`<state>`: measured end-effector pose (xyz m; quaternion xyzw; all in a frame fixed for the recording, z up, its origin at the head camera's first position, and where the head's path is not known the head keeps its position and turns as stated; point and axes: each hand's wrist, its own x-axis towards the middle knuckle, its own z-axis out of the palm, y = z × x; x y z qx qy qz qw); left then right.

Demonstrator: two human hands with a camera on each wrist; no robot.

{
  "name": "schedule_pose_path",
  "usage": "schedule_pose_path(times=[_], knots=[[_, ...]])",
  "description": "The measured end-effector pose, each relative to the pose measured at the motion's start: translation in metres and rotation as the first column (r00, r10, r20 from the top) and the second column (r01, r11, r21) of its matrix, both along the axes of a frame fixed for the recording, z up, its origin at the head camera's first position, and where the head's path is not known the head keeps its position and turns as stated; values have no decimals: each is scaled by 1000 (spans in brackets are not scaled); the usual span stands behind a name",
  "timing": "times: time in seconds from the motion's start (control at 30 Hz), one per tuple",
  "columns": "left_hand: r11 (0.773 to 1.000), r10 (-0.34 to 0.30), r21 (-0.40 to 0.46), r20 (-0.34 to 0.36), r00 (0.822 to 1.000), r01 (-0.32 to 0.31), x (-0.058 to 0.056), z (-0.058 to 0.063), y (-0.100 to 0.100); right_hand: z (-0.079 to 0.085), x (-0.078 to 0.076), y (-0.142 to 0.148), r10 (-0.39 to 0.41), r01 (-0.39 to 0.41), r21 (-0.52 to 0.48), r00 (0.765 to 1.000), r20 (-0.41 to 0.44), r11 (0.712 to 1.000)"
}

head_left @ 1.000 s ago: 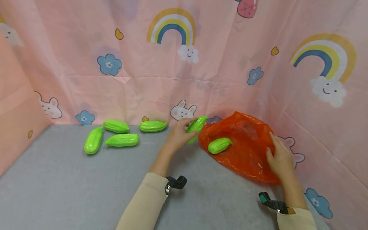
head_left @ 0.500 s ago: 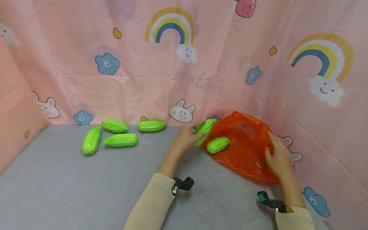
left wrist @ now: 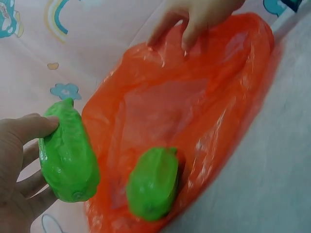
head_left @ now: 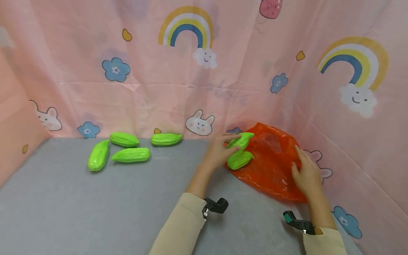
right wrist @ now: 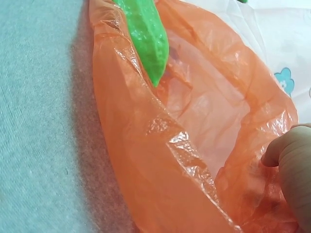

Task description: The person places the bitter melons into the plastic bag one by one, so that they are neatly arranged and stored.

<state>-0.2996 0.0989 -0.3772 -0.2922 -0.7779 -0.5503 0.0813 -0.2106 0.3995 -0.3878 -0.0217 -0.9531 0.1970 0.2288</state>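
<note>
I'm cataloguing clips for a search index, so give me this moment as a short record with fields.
Held: one held gourd, green and ridged, in the left hand
Container: orange-red plastic bag, mouth spread open
In the bag's mouth: one lying gourd, also green
Other hand: right hand, touching the bag; firmness of grip unclear
Loose items: four loose gourds, three grouped, one apart, left of both hands
Surface: grey tabletop
Backdrop: pink cloth with rainbows, flowers and rabbits

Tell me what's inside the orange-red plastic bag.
One green gourd lies in the mouth of the orange-red plastic bag; the bag's deeper folds are covered by its own film, so contents there can't be told.
</note>
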Motion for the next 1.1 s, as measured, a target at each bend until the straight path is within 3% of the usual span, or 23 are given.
schedule_pose_path(times=[0.27, 0.53, 0.7, 1.1], knots=[[999, 29, 13, 14, 999, -29, 9, 0, 19, 0, 0, -1, 7, -7, 5, 1000, -8, 1000], [997, 60, 37, 68, 996, -63, 19, -15, 26, -2, 1, -1, 11, -12, -9, 1000, -13, 1000], [997, 72, 24, 77, 994, -74, 24, -17, 35, -1, 2, -2, 11, -11, -8, 1000, -29, 1000], [983, 185, -18, 88, 979, -184, 34, -20, 58, 1, 3, 1, 3, -3, -12, 1000, -4, 1000]])
